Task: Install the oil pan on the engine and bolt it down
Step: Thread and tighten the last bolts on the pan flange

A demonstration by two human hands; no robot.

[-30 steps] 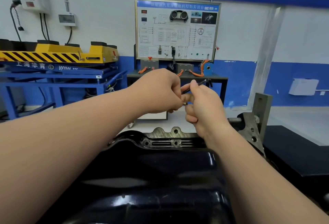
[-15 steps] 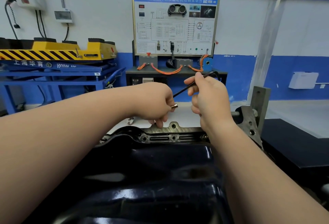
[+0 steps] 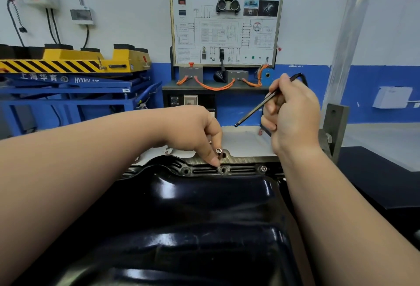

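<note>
A glossy black oil pan (image 3: 204, 217) lies on the engine, filling the lower middle of the view. Its far flange (image 3: 243, 169) shows bolt holes, and one bolt (image 3: 263, 168) sits in the right hole. My left hand (image 3: 200, 131) pinches a small silver bolt (image 3: 218, 151) in its fingertips, just above the middle hole (image 3: 223, 169) of the flange. My right hand (image 3: 293, 115) is raised to the right of it and grips a black hex key (image 3: 252, 113), whose long end points down and left.
A grey metal engine-stand bracket (image 3: 334, 126) rises right of the pan. Behind stand a training panel (image 3: 225, 24) on a black bench with orange cables, and a blue lift table (image 3: 75, 85) with a yellow top at left. A black surface (image 3: 375, 172) lies at right.
My hands have parted. The left hand came down with the bolt to the pan's far flange. The right hand moved right and up with the hex key.
</note>
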